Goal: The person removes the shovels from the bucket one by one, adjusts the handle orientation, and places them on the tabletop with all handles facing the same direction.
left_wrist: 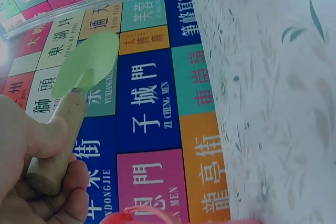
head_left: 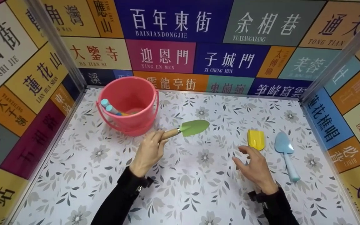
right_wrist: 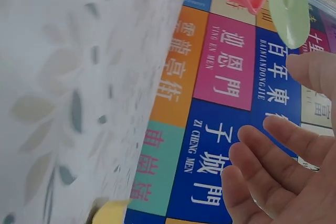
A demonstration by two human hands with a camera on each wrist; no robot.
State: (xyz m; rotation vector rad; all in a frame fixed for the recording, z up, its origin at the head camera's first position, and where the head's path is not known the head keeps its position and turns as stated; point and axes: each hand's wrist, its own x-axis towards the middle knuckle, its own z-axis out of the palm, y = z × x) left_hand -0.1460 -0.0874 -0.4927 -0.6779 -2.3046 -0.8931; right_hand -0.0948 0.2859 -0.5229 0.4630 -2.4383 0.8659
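My left hand (head_left: 150, 152) grips the wooden handle of a green garden trowel (head_left: 195, 127), whose blade points to the right. In the left wrist view the thumb and fingers wrap round that handle (left_wrist: 65, 129). A pink bucket (head_left: 141, 120) stands just behind the left hand, with light-blue handle ends (head_left: 111, 109) and other things partly hidden inside it. My right hand (head_left: 256, 167) hovers with relaxed, parted fingers and holds nothing. Close to its fingertips lies a yellow scoop-like piece (head_left: 256, 139). To the right of that hand rests a light-blue toy shovel (head_left: 287, 156).
A white cloth with a grey leaf and flower print (head_left: 183, 175) covers the table. Panels with coloured street-name signs (head_left: 164, 56) stand at the back and on both sides. Clear strips (head_left: 342, 62) run along the corners where the panels meet.
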